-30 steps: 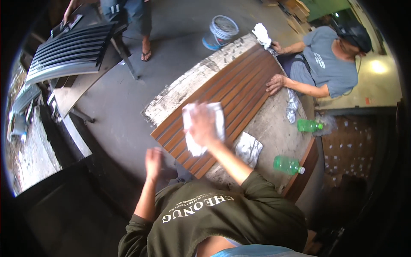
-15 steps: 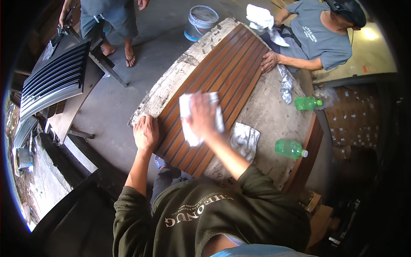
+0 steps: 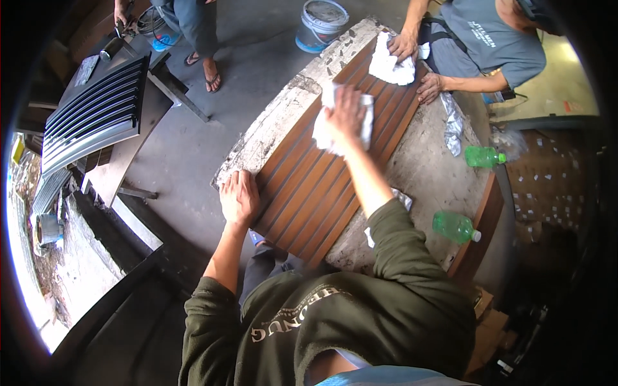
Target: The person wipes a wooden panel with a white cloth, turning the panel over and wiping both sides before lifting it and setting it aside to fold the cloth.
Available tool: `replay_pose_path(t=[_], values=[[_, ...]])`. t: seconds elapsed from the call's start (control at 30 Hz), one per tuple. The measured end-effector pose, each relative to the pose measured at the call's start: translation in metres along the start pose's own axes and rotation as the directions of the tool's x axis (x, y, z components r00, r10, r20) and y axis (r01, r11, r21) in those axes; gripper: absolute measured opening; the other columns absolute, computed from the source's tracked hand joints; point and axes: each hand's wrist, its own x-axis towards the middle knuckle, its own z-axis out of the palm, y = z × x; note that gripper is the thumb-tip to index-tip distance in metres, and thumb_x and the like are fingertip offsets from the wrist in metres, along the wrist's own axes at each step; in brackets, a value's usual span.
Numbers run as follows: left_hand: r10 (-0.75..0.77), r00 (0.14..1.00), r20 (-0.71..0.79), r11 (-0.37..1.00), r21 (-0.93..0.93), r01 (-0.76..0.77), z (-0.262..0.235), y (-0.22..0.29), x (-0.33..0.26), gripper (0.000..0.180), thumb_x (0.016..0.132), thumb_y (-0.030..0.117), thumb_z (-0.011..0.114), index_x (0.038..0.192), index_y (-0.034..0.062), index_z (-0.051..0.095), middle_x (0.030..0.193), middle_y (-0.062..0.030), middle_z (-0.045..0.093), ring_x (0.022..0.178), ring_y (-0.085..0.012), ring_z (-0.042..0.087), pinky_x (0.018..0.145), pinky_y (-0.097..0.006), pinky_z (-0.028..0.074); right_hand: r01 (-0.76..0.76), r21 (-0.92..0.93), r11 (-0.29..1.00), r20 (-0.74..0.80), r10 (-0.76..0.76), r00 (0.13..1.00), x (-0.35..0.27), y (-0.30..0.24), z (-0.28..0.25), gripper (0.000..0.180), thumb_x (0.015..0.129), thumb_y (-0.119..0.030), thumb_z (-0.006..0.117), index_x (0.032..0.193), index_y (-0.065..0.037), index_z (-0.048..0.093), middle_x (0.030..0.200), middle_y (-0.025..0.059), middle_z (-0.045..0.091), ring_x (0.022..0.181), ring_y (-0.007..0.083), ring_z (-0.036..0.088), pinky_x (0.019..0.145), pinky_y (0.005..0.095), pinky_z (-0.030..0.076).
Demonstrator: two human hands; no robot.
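Note:
A brown slatted wooden panel (image 3: pixel 308 209) lies slantwise across a worn pale tabletop (image 3: pixel 412 170). My left hand (image 3: pixel 239 196) is at its near left corner, with the fingers bent over the edge. On the slats, toward the panel's far half, my right hand (image 3: pixel 346 116) presses a folded white cloth (image 3: pixel 325 132) and holds it under the fingers. Across from me a co-worker's hand (image 3: pixel 403 46) has a second white cloth (image 3: pixel 389 64) on the far end of the panel. That person's other hand (image 3: pixel 430 88) rests at the panel's right edge.
Two green bottles (image 3: pixel 456 226) lie on the tabletop's right side, near a crumpled grey cloth (image 3: pixel 453 125). Another cloth (image 3: pixel 402 198) is partly hidden by my right arm. A bucket (image 3: pixel 322 26) stands beyond the table. At left, a dark ribbed panel (image 3: pixel 96 109) sits on a stand near another person.
My right hand has slid the white cloth farther up the panel, away from me. The co-worker's cloth has come down onto the panel's far end. My left hand stays at the corner.

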Motion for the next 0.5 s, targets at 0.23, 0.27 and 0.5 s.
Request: replay_pose_path(t=[0.23,0.27,0.5], values=[[-0.001,1.000,-0.010,0.999,-0.040,0.001,0.010,-0.016,-0.013,0.013,0.089,0.017,0.048,0.084,0.0058,0.051,0.078,-0.0141,0.055,0.078,-0.0330,0.057,0.070,-0.043,0.042,0.504,0.217,0.836,0.281,-0.548,0.788,-0.177,-0.102,-0.045,0.072,0.088,-0.045,0.042,0.147,-0.012,0.017,0.154,0.0132,0.009,0.141,0.0302,0.010,0.114,0.0485,0.007],[-0.007,1.000,-0.014,1.000,-0.021,0.006,0.009,-0.017,-0.014,0.013,0.089,0.018,0.048,0.084,0.0060,0.051,0.078,-0.0138,0.055,0.078,-0.0329,0.057,0.070,-0.043,0.042,0.485,0.234,0.843,0.249,-0.534,0.808,-0.181,-0.086,-0.042,0.070,0.087,-0.048,0.043,0.145,-0.013,0.024,0.152,0.0130,0.015,0.141,0.0289,0.014,0.114,0.0487,0.008],[0.025,1.000,0.005,1.000,-0.007,-0.025,0.011,-0.002,-0.002,0.016,0.090,0.021,0.048,0.083,0.0066,0.052,0.080,-0.0140,0.056,0.078,-0.0330,0.057,0.071,-0.044,0.042,-0.232,0.013,0.973,-0.180,0.231,0.956,-0.113,0.044,-0.008,0.068,0.090,-0.037,0.048,0.146,-0.013,0.018,0.153,0.0115,0.011,0.142,0.0254,0.008,0.115,0.0423,0.004]])
